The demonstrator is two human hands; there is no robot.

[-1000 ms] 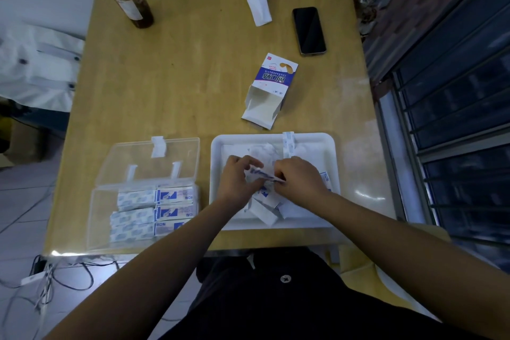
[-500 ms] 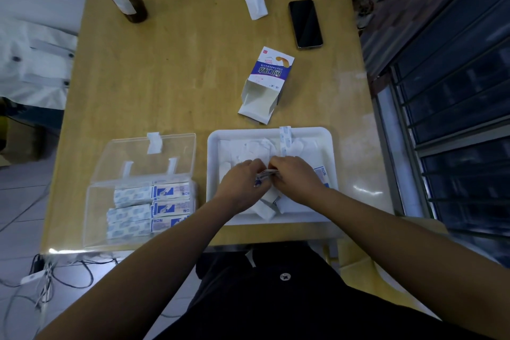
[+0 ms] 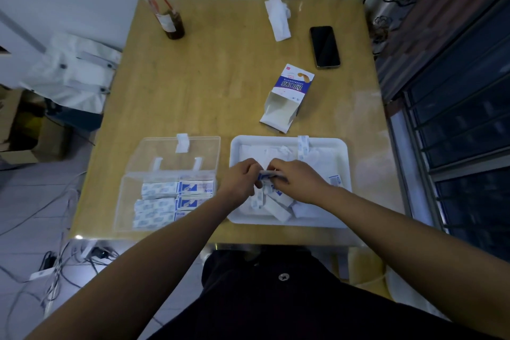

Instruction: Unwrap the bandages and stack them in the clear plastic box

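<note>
Over a shallow white plastic tray (image 3: pixel 343 163) on a wooden table (image 3: pixel 220 91), the left hand (image 3: pixel 239 179) and right hand (image 3: pixel 299 183) pinch opposite ends of a small blue-and-white paper-wrapped bandage (image 3: pixel 268 174), fingers curled on it. It looks light, thin and floppy, best gripped at the wrapper's end tabs. Just left of the tray, a clear plastic box (image 3: pixel 124 201) holds stacked bandages (image 3: pixel 176 197)

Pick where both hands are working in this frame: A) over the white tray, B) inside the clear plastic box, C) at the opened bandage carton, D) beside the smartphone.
A: the left hand and right hand pinch a bandage between them above the white tray, with the clear plastic box off to their left.
</note>
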